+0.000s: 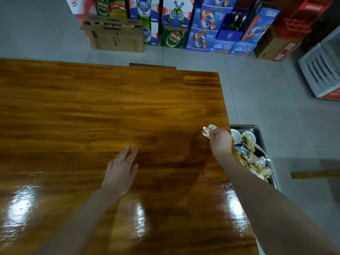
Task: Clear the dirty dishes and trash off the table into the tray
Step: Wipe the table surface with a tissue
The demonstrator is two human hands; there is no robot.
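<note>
- Table (92,107) of glossy brown wood takes up most of the view, with bright glare patches near the person's edge.
- The left hand (121,170) reaches out over the middle of the top, palm down, fingers straight and close together, thumb a little apart. It holds nothing. I cannot tell whether it rests on the wood or hangs just above it.
- The left forearm runs in from the lower left, angled up and to the right.
- The right hand (220,142) is out near the table's right edge, back of the hand up, wrist bent, fingers curled in.
- Its fingertips pinch a crumpled, stained wad (207,130) of paper, which sticks out to the left of the knuckles and is lifted off the top.
- The right forearm stretches in from the lower right corner and crosses the table's edge.
- A dark tray (257,128) sits just beside that right edge, lower than the table top and close to the right hand.
- In the tray lie two white bowls (236,136), both soiled, and a heap of stained paper and scraps nearer the person.
- Beyond the table, on the grey tiled floor (46,34), stand stacked beer cases (202,24) and a brown box (116,35).
</note>
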